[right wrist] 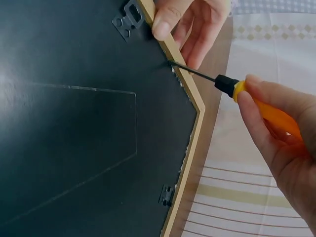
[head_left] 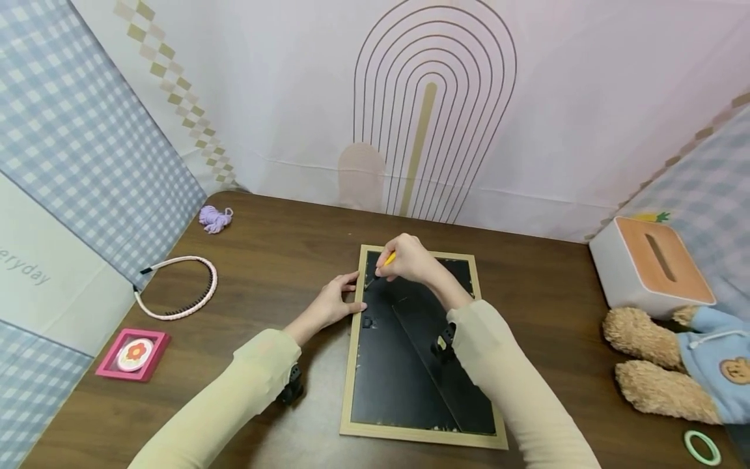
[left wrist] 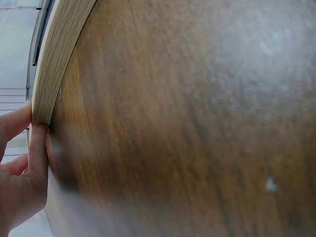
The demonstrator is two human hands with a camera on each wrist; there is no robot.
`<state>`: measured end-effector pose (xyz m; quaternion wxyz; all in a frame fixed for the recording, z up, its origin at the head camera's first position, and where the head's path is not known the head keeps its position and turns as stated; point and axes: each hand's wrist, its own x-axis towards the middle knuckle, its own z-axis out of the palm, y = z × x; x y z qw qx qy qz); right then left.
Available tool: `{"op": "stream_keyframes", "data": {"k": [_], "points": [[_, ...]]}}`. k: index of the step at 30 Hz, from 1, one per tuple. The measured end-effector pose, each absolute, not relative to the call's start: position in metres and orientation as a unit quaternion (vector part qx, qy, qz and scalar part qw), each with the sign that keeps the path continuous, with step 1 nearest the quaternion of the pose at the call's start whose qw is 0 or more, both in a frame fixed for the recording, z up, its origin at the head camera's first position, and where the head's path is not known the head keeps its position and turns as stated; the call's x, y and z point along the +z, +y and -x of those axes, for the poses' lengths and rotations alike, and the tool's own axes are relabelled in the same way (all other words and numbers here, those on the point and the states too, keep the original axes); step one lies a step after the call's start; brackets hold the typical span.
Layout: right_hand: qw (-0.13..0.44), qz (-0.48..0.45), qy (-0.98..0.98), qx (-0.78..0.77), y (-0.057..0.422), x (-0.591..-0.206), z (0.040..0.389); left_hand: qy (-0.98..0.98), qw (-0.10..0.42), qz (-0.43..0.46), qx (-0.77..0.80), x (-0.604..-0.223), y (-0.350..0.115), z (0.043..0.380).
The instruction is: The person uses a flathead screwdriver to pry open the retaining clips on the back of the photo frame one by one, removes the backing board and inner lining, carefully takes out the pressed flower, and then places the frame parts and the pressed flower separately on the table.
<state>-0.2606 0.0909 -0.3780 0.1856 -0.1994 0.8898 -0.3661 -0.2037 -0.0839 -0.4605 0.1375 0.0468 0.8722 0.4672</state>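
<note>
A rectangular picture frame of pale, light-grained wood (head_left: 351, 374) lies on the desk in front of a person in cream sleeves, its matte black back board (head_left: 398, 365) facing up and its long side running away from the body. A narrow panel is outlined in the board, and a small dark metal hanger (right wrist: 129, 22) sits by the left rim. A screwdriver with a yellow-orange handle and a thin dark shaft (right wrist: 276, 118) slants across that rim near the far-left corner, its tip meeting the seam between board and wood. The right hand (head_left: 407, 257) grips the handle, reaching over the frame from the right. The left hand (head_left: 335, 301) pinches the left rim, thumb on top and fingers against the outer side; it is the nearer hand to the tip, which lies just beyond its thumb, towards the corner. Around them spreads the dark brown wooden desk (head_left: 281, 254). To the left are a lilac bundle of yarn (head_left: 213, 219), a pale pink wrapped headband (head_left: 212, 280) and a square pink box with a flower disc (head_left: 133, 355). To the right are a white tissue box with a wood-coloured lid (head_left: 615, 267), a tan plush bear in a blue hoodie (head_left: 709, 365) and a mint-green ring (head_left: 689, 445).
</note>
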Motion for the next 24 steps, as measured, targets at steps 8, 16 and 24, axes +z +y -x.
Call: {"op": "stream_keyframes", "data": {"k": [8, 16, 24], "points": [[0.166, 0.146, 0.889, -0.401, 0.100, -0.390, 0.255, 0.869, 0.143, -0.045, 0.471, -0.464, -0.084, 0.202], [0.151, 0.168, 0.887, -0.404, 0.104, -0.389, 0.256, 0.869, 0.145, -0.052, 0.470, -0.465, -0.085, 0.203], [0.163, 0.168, 0.897, -0.376, 0.099, -0.379, 0.259, 0.869, 0.144, -0.052, 0.471, -0.461, -0.086, 0.203]]}}
